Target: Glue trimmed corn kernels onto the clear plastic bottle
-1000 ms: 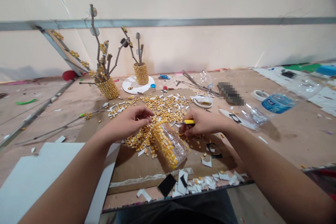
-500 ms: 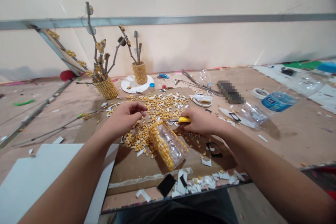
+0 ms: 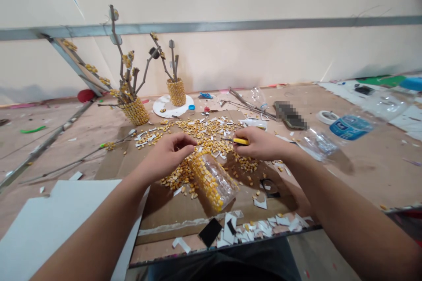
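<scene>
A clear plastic bottle piece (image 3: 222,180), partly covered with rows of yellow corn kernels, lies tilted on the cardboard (image 3: 158,221) in front of me. My left hand (image 3: 171,149) is at its far end, with thumb and fingertips brought close together; anything between them is too small to make out. In my right hand (image 3: 259,142) is a yellow-handled utility knife (image 3: 241,141), its thin grey blade pointing left over loose corn kernels (image 3: 211,129). The two hands are apart, on either side of the bottle's far end.
Two kernel-covered pots, one left (image 3: 135,112) and one farther back (image 3: 176,92), hold upright twigs. White scraps (image 3: 263,228) line the near edge. To the right are a phone (image 3: 290,116), a tape roll (image 3: 328,117) and a blue-labelled bottle (image 3: 351,127). White board (image 3: 59,219) lies left.
My left hand has moved right, toward the bottle's far end, its thumb and fingertips closer together. The right hand has shifted slightly right and away from me with the knife.
</scene>
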`<act>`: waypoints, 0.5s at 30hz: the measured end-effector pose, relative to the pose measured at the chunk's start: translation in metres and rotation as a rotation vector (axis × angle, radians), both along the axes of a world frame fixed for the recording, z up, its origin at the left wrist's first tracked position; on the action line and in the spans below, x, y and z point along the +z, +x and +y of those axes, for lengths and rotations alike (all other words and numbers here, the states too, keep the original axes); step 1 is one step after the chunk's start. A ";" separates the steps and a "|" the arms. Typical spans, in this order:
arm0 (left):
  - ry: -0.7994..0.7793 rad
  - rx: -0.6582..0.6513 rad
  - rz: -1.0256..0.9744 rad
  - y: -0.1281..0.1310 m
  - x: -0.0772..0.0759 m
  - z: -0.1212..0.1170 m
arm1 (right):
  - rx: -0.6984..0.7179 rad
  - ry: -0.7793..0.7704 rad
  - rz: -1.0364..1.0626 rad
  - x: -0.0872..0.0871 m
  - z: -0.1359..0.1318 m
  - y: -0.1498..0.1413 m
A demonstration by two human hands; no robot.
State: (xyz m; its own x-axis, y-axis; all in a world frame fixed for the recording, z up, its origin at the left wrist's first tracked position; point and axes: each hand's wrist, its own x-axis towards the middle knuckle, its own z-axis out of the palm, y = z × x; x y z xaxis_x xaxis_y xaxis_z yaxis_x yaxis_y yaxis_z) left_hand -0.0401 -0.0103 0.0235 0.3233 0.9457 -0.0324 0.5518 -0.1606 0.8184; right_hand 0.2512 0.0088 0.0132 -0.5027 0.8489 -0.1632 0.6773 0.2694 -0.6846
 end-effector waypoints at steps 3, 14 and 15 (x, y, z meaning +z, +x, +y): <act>0.129 -0.009 -0.042 0.008 0.005 -0.009 | -0.015 -0.037 0.217 0.002 -0.007 -0.008; 0.339 -0.091 -0.123 0.026 0.015 -0.035 | -0.106 0.264 0.644 -0.002 -0.039 -0.050; 0.348 -0.085 -0.122 0.026 0.013 -0.034 | -0.108 0.294 0.634 -0.002 -0.040 -0.050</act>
State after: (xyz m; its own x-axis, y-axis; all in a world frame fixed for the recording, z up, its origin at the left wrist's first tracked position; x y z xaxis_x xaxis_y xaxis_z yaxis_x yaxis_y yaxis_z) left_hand -0.0141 -0.0445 0.0367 0.3824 0.8631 0.3299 0.4269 -0.4817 0.7654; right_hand 0.2011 -0.0311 0.0112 -0.3356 0.8634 0.3767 0.2057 0.4574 -0.8652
